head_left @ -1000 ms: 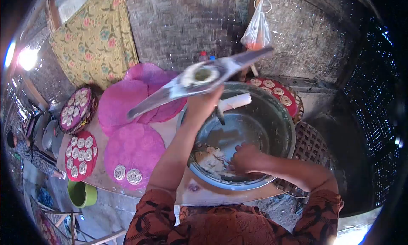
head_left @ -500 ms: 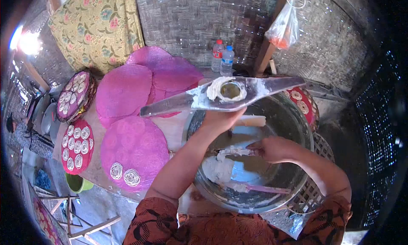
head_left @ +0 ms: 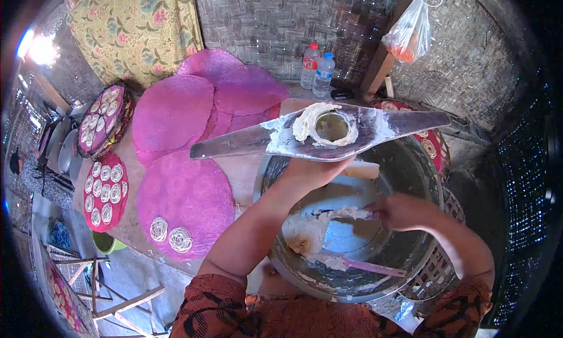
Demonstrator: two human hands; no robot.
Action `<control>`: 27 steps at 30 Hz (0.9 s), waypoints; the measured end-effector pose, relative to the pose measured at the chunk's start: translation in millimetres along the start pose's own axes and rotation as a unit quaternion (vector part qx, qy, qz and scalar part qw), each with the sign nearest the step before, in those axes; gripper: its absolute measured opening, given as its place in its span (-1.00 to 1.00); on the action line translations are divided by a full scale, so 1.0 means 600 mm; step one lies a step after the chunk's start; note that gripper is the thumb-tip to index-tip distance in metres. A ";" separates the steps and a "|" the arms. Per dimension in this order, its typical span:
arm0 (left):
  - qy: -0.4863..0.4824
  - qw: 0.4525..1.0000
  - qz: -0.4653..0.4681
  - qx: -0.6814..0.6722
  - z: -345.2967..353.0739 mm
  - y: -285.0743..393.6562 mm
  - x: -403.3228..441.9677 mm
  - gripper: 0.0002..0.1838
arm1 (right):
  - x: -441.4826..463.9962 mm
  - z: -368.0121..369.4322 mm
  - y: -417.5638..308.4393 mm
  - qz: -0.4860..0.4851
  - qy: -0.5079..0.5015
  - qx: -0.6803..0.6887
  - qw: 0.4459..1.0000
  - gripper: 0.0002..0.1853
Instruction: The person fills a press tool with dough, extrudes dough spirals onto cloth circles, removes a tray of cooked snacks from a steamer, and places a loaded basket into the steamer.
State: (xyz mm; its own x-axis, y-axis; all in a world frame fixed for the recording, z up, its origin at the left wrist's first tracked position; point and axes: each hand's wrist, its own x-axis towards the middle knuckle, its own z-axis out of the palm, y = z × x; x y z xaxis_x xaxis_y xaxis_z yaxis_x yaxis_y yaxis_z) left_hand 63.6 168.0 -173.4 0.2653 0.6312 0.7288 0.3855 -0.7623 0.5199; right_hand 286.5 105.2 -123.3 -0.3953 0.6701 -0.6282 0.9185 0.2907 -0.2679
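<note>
My left hand [head_left: 319,172] grips the underside of a long dark press board [head_left: 234,139], whose central round hole is rimmed with pale dough [head_left: 309,120]. Beneath it stands a wide metal basin [head_left: 431,188]. Inside the basin, my right hand [head_left: 400,212] is closed on a dough-coated utensil [head_left: 350,213]; its handle is hidden in the fingers. A pink stick [head_left: 375,267] with dough at one end and a pale cylinder [head_left: 362,170] also lie in the basin, with more dough at its left side [head_left: 302,229].
Pink round sheets [head_left: 174,112] overlap on the table at left; one bears two noodle coils [head_left: 180,239]. Further left is a red mat [head_left: 105,191] with several coils. Two bottles [head_left: 324,74] stand by the woven wall. A plastic bag [head_left: 410,33] hangs at right. A person [head_left: 44,176] is at far left.
The view has shifted. The press board has turned from a steep tilt to nearly level. My right hand has risen from the dough, now with the coated utensil in it.
</note>
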 end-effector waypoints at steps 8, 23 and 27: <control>0.013 0.996 0.063 0.054 0.005 -0.017 -0.002 -0.67 | 0.035 0.097 -0.024 -0.049 -0.008 0.174 0.984 -0.62; 0.098 0.983 0.048 0.147 0.000 0.012 0.016 -0.67 | -0.098 0.088 -0.058 -0.118 0.023 0.058 0.991 -0.57; 0.208 0.973 0.083 0.057 -0.070 0.088 0.061 -0.67 | -0.193 0.047 0.003 -0.149 0.058 0.112 0.981 -0.59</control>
State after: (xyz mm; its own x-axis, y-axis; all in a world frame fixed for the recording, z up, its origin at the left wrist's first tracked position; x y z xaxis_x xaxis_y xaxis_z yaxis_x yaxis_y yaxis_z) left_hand 56.8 144.8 -100.4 -0.0398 0.3709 0.9278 0.4700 -0.8125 0.3450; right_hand 334.3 8.6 -71.8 -0.6315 0.6551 -0.4147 0.7353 0.3363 -0.5884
